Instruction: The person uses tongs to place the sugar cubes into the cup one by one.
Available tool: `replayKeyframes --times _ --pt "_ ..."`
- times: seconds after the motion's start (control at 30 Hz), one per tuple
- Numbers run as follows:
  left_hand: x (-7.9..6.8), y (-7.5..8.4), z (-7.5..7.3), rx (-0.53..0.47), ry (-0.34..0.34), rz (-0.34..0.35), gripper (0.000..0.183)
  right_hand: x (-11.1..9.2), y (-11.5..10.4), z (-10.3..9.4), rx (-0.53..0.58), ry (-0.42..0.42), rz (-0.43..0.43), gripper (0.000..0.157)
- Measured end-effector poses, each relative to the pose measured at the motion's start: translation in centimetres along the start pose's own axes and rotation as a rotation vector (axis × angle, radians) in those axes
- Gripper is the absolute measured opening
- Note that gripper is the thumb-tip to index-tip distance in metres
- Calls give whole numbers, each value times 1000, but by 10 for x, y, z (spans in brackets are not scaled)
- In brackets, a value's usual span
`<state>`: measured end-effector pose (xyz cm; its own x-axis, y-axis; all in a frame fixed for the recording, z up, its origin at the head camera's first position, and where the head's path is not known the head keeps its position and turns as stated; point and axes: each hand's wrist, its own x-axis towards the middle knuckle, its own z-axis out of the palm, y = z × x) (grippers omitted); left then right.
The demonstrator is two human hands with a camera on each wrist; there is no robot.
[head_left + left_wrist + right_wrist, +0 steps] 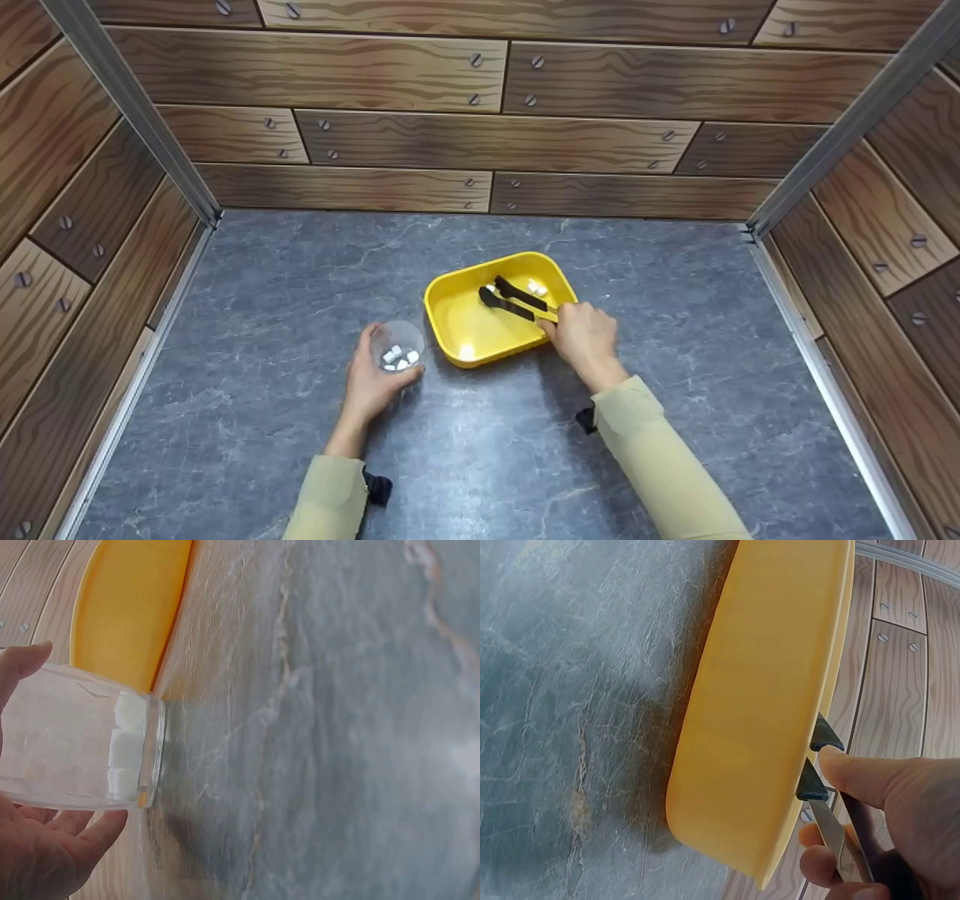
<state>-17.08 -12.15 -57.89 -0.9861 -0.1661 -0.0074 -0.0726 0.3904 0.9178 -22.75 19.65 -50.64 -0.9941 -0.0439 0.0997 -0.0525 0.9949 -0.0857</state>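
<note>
My left hand (373, 382) holds a clear glass (67, 742), thumb on one side and fingers on the other. Several small white cubes (126, 742) lie at the bottom of the glass, which stands upright on the floor. With my right hand (586, 337) I grip a pair of tongs (517, 300) with black tips and metal arms. Those tips reach into a yellow tray (450, 341), spread apart. A few white pieces (536, 288) lie in the tray's far right part, and another sits close by the tong tips. The right wrist view hides the tips behind the tray wall.
A grey marbled surface (262, 337) lies under everything. Wood-patterned panels (390, 135) wall in the back and both sides, with metal posts (832, 127) at the corners. The tray stands just right of the glass, a narrow gap between them.
</note>
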Motion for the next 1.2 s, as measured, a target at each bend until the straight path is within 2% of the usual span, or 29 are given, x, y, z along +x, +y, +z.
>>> replayKeyframes --times 0.2,0.7,1.2 --pt "0 0 0 1 5 4 100 1 -1 0 5 1 -7 48" --pt "-1 -1 0 8 -5 3 100 1 -1 6 12 79 -52 47" --pt "-1 -1 -1 10 -14 -5 102 1 -2 7 11 89 -65 47"
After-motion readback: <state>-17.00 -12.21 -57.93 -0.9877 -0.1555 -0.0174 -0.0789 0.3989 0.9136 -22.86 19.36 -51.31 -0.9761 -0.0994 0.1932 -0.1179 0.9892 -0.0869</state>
